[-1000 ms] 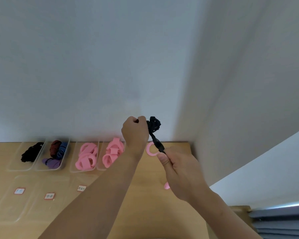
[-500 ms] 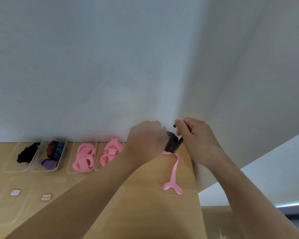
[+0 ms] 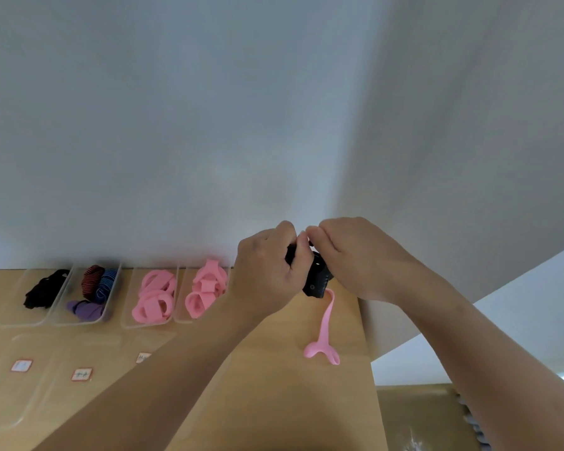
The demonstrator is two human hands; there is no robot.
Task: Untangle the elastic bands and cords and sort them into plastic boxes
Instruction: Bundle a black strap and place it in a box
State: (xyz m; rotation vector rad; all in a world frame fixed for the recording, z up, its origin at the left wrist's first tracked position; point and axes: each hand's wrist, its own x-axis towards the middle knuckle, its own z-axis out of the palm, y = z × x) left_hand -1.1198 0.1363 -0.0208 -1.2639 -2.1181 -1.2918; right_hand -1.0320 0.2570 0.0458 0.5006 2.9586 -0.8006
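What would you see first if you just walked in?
The left hand and right hand meet mid-picture, both gripping a black band. A pink strap hangs below it down to the table. Further left, boxes hold pink bands.

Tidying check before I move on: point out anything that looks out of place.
One long pink elastic band hangs from the black tangled bundle gripped by the left hand and right hand, its looped end lying on the wooden table, outside the clear plastic boxes.
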